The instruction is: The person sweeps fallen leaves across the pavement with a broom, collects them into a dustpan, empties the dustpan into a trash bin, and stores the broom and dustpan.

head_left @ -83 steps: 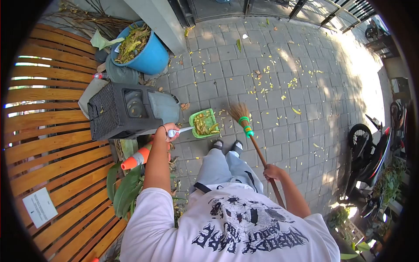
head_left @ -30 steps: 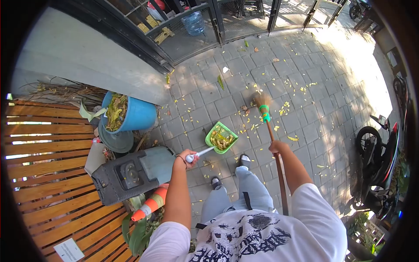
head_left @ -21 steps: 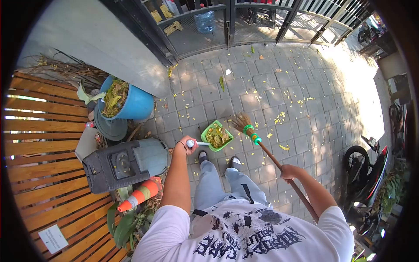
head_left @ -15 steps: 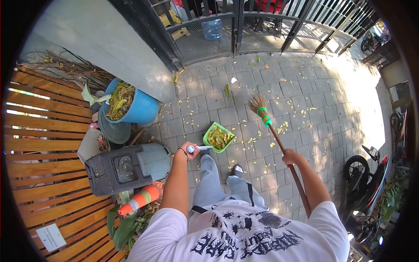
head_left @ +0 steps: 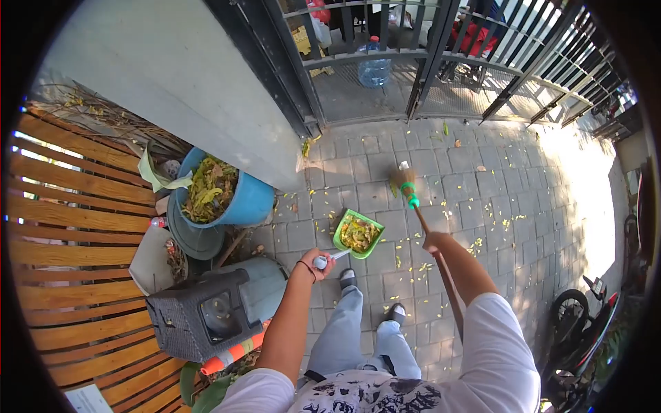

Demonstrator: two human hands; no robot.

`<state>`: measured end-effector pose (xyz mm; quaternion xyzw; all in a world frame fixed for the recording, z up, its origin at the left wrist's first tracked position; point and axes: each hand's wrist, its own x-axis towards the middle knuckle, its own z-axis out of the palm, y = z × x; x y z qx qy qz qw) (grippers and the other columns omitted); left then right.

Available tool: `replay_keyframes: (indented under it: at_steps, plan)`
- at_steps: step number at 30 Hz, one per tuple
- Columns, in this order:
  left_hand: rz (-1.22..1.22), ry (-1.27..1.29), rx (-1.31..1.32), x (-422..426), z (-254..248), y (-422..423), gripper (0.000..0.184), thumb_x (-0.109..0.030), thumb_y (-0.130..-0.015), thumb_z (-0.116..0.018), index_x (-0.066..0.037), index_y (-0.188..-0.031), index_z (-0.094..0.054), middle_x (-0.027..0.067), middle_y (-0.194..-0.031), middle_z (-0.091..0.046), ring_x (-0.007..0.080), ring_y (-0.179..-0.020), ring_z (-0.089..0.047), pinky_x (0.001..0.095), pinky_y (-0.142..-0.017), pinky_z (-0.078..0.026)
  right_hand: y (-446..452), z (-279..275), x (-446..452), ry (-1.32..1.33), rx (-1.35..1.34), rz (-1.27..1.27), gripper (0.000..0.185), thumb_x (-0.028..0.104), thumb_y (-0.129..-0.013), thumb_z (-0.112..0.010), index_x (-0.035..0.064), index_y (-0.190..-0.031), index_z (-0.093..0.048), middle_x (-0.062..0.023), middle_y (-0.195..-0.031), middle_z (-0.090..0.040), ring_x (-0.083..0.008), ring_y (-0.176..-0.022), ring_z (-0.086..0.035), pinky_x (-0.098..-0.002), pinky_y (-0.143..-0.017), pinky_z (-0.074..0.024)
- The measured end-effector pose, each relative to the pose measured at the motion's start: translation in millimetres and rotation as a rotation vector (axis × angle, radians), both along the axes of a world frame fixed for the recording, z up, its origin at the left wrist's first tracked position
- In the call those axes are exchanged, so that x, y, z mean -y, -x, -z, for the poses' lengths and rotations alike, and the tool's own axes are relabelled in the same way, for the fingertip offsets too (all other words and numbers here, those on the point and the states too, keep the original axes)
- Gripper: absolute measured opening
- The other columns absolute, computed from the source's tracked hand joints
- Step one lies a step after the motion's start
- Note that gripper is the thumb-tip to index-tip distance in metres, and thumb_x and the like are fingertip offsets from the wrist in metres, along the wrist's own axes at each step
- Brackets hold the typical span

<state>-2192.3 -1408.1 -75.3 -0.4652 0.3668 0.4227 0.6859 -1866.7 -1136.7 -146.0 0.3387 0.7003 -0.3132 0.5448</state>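
My left hand (head_left: 319, 263) is closed around the pale handle of a green dustpan (head_left: 359, 235), which lies on the grey paving and holds yellow and brown leaves. My right hand (head_left: 436, 242) grips the brown stick of a broom (head_left: 411, 195) with green bands. The broom's bristles are blurred and touch the paving beside a green leaf and a small white scrap (head_left: 403, 165), ahead and to the right of the dustpan. Small yellow leaves (head_left: 478, 244) are scattered over the paving to the right.
On the left stand a blue bin (head_left: 249, 197) full of leaves, a grey bin with a black top (head_left: 196, 320), an orange cone (head_left: 231, 356) and a slatted wooden fence (head_left: 82, 286). A metal gate (head_left: 428, 62) crosses the far side. A motorcycle (head_left: 577, 330) stands at right.
The broom has swung forward to the white scrap, farther from my feet. My feet have stepped, and the view has shifted toward the gate. The dustpan stays in my left hand.
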Motion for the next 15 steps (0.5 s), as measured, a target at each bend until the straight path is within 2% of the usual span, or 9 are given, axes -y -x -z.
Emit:
replay_keyframes:
  at_steps: [1, 2, 3, 4, 6, 8, 11, 13, 15]
  plan:
    - [0.014, -0.096, -0.007, -0.7, 10.6, 9.3, 0.029, -0.004, -0.073, -0.055, 0.007, -0.096, -0.04, 0.016, -0.083, -0.05, 0.0117, -0.053, -0.055, 0.0225, -0.048, -0.052, -0.1, -59.6, 23.3, -0.033, 0.019, 0.235, 0.02, 0.01, -0.074, -0.048, 0.0007, -0.069, -0.065, -0.0112, -0.063, -0.063, -0.0197, -0.055, -0.063, -0.0331, -0.049, -0.0502]
    - [-0.006, -0.119, -0.006, -11.8, 22.9, 23.5, 0.029, -0.004, -0.073, -0.055, 0.007, -0.096, -0.04, 0.016, -0.083, -0.05, 0.0117, -0.053, -0.055, 0.0225, -0.048, -0.052, 6.3, -105.8, 37.9, -0.011, 0.043, 0.204, 0.018, 0.008, -0.073, -0.048, -0.0005, -0.064, -0.062, -0.0122, -0.059, -0.061, -0.0204, -0.053, -0.062, -0.0323, -0.047, -0.0487]
    - [0.005, -0.103, -0.029, -17.9, 36.3, 27.6, 0.03, -0.004, -0.073, -0.055, 0.008, -0.096, -0.039, 0.0162, -0.083, -0.05, 0.0117, -0.053, -0.055, 0.023, -0.048, -0.052, -33.7, -74.5, 49.6, 0.098, 0.043, 0.487, 0.015, 0.007, -0.072, -0.049, -0.0031, -0.064, -0.058, -0.0119, -0.057, -0.059, -0.0209, -0.053, -0.061, -0.0329, -0.046, -0.0476]
    - [0.024, -0.07, -0.044, -12.2, 43.1, 26.3, 0.031, -0.004, -0.073, -0.055, 0.009, -0.096, -0.039, 0.0164, -0.083, -0.05, 0.0118, -0.053, -0.055, 0.0234, -0.048, -0.052, -16.5, -157.1, 63.6, 0.117, 0.04, 0.381, 0.013, 0.005, -0.071, -0.049, -0.0061, -0.073, -0.055, -0.0122, -0.06, -0.058, -0.0217, -0.051, -0.06, -0.0338, -0.045, -0.0472]
    - [0.052, -0.134, -0.142, -11.6, 48.6, 29.7, 0.021, -0.008, -0.074, -0.056, 0.004, -0.086, -0.045, 0.0097, -0.072, -0.052, 0.014, -0.055, -0.055, 0.0252, -0.046, -0.051, -30.1, -215.6, 91.7, 0.043, 0.082, 0.321, 0.018, 0.003, -0.071, -0.048, -0.0069, -0.085, -0.051, -0.0141, -0.065, -0.059, -0.0229, -0.049, -0.059, -0.0352, -0.045, -0.048]
    - [0.142, -0.082, -0.21, -12.8, 29.2, 32.9, 0.015, -0.011, -0.076, -0.055, 0.0, -0.082, -0.047, 0.0057, -0.066, -0.052, 0.0143, -0.056, -0.056, 0.0255, -0.045, -0.05, -31.9, -275.1, 111.9, -0.004, 0.083, 0.333, 0.017, 0.004, -0.072, -0.048, -0.0068, -0.085, -0.05, -0.0153, -0.065, -0.059, -0.0243, -0.05, -0.06, -0.0359, -0.044, -0.048]
    - [0.114, -0.143, -0.117, 17.9, 52.0, 36.3, 0.014, -0.012, -0.078, -0.054, -0.002, -0.085, -0.047, 0.0046, -0.068, -0.054, 0.0122, -0.055, -0.055, 0.0253, -0.044, -0.049, -46.2, -302.0, 126.7, -0.064, 0.069, 0.393, 0.017, 0.004, -0.074, -0.047, -0.0066, -0.088, -0.048, -0.0168, -0.066, -0.059, -0.026, -0.052, -0.061, -0.0366, -0.044, -0.0485]
    - [0.129, -0.138, -0.096, 49.5, 41.3, 31.6, 0.015, -0.014, -0.08, -0.054, -0.002, -0.087, -0.048, 0.0044, -0.068, -0.054, 0.0112, -0.054, -0.055, 0.0251, -0.044, -0.049, -54.0, -303.6, 131.2, -0.123, 0.034, 0.506, 0.016, 0.003, -0.075, -0.048, -0.0062, -0.088, -0.046, -0.0162, -0.064, -0.058, -0.0261, -0.05, -0.06, -0.0355, -0.044, -0.0487]
    - [0.143, -0.192, -0.088, 91.9, 17.6, 30.3, 0.018, -0.015, -0.079, -0.057, -0.003, -0.089, -0.048, 0.0052, -0.07, -0.055, 0.0118, -0.055, -0.056, 0.0249, -0.045, -0.048, -80.0, -277.9, 130.5, -0.118, -0.034, 0.58, 0.015, 0.003, -0.075, -0.05, -0.0059, -0.087, -0.046, -0.0155, -0.063, -0.057, -0.0255, -0.048, -0.058, -0.0351, -0.043, -0.0482]
